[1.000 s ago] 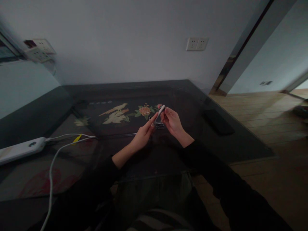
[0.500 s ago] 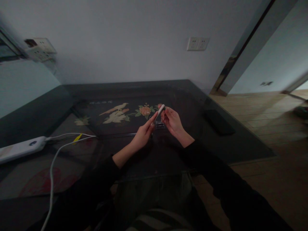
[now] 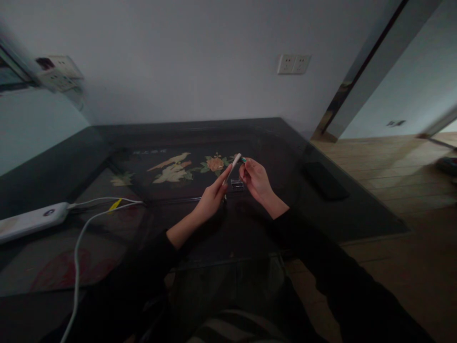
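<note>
Both my hands are raised over the middle of a dark glass-topped table (image 3: 150,238). My left hand (image 3: 213,196) grips a slim white pen-like stick (image 3: 233,166) that points up and to the right. My right hand (image 3: 256,180) pinches a small teal piece (image 3: 243,160) right at the stick's upper tip. A small clear box-like object (image 3: 236,183) lies on the glass just beneath and between the hands. Whether the teal piece is joined to the stick is too small to tell.
A white power strip (image 3: 30,221) with white cables (image 3: 82,233) lies at the left. A dark flat phone-like object (image 3: 324,180) rests near the table's right edge. Bird and flower inlay (image 3: 178,169) shows under the glass. Wall sockets (image 3: 293,64) sit behind; wooden floor (image 3: 410,190) extends to the right.
The white stick has tilted slightly left in my left hand, and a teal piece now shows at its tip between my right fingers. The clear object below is more exposed.
</note>
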{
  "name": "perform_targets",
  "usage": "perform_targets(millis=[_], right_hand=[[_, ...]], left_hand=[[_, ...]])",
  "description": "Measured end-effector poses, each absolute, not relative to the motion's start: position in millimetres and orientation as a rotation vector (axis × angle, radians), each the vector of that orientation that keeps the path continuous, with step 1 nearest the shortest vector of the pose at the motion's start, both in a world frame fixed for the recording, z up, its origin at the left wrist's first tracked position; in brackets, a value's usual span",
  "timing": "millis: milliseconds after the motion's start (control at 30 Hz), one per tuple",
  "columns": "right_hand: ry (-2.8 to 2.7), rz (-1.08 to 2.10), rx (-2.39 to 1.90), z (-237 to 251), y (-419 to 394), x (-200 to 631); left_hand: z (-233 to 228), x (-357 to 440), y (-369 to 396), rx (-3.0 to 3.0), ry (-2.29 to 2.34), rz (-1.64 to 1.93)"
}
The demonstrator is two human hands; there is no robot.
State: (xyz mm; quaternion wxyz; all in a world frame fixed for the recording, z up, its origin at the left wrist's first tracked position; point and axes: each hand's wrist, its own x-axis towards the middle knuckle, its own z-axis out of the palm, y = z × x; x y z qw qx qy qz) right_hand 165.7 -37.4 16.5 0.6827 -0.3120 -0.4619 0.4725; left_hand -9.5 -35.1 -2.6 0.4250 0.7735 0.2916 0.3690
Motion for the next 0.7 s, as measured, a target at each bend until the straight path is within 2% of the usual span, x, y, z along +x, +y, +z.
perform_targets(millis=[400,700], right_hand=[[-1.016,1.082,-0.668,15.9,-37.2,166.0],[-1.027,1.064,-0.699,14.7,-37.0,165.4]], left_hand=[[-3.0,-6.4,-39.5,1.858,0.619,0.806],[-3.7,-8.4,-36.1,1.974,0.686,0.897]])
